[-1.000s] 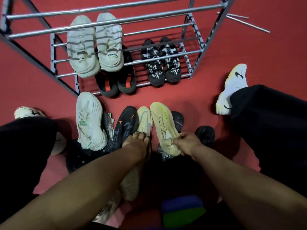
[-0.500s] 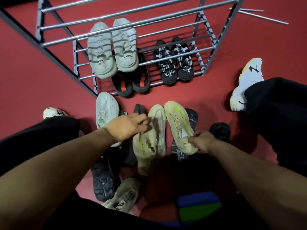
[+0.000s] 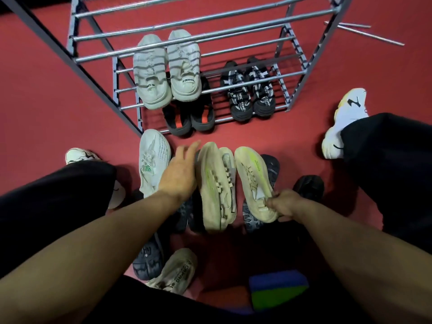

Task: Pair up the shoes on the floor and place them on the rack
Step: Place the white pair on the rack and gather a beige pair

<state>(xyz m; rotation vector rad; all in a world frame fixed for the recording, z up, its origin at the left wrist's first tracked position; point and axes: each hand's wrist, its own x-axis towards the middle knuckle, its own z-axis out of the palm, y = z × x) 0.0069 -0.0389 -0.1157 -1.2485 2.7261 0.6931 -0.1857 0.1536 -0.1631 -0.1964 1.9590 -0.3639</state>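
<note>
Right hand [image 3: 281,205] pinches heel of cream shoe [image 3: 253,181], toe pointing toward rack [image 3: 211,18]. Left hand [image 3: 181,174], fingers straight and spread, presses flat against side of matching cream shoe [image 3: 216,185], tilted on edge just beside first. Both above shoes scattered on red floor [image 3: 46,108]. Rack holds white pair [image 3: 167,69], black slippers [image 3: 189,118], black-and-white pair [image 3: 250,90].

Under me the red floor [image 3: 46,94] runs everywhere. Two loose metal rods [image 3: 364,35] lie crossed on it at far right, well apart from everything else. My black trouser legs [image 3: 392,169] fill both sides, and a blue-and-green block [image 3: 278,288] sits close below, near my body.
</note>
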